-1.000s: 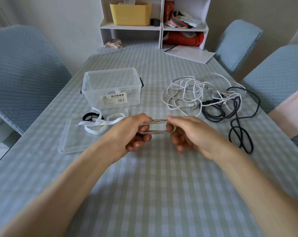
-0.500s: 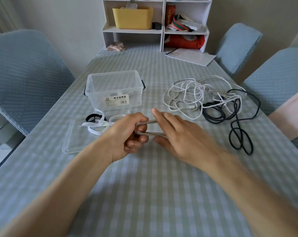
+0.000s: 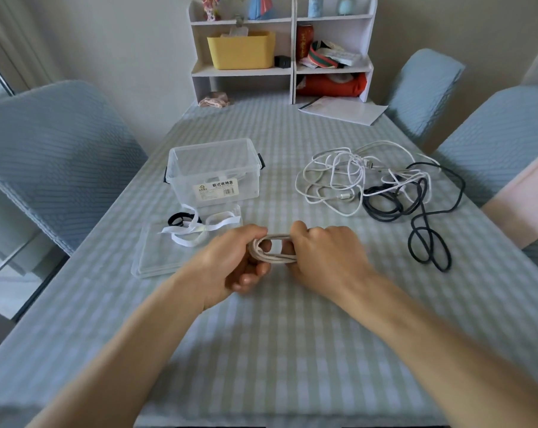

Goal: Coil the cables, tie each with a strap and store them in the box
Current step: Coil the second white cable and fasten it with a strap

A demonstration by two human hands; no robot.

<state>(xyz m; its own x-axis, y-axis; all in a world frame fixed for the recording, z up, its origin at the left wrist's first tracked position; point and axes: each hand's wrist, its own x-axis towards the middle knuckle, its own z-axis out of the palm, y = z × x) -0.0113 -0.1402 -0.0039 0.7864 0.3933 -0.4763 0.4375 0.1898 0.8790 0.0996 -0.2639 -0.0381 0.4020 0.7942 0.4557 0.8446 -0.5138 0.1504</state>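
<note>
Coiled beige cable [image 3: 275, 249] spans left hand [image 3: 230, 265] to right hand [image 3: 326, 257], both gripping its ends; long axis left-right. White straps [image 3: 199, 231] just beyond left hand, nearer it.

shelf unit [image 3: 293, 41] | yellow bin [image 3: 241, 50] | papers [image 3: 343, 110] | chairs [image 3: 45, 156]

The box [image 3: 213, 173] stands on the surface [image 3: 277, 350] toward the left, its lid [image 3: 156, 261] lying flat just in front with straps [image 3: 199, 228] on it. Right of the box sprawls a tangle of cables [image 3: 382, 186]. A coiled cable [image 3: 273, 250] sits nearest, between both hands. A shelf unit [image 3: 281, 47] stands at the far end.
</note>
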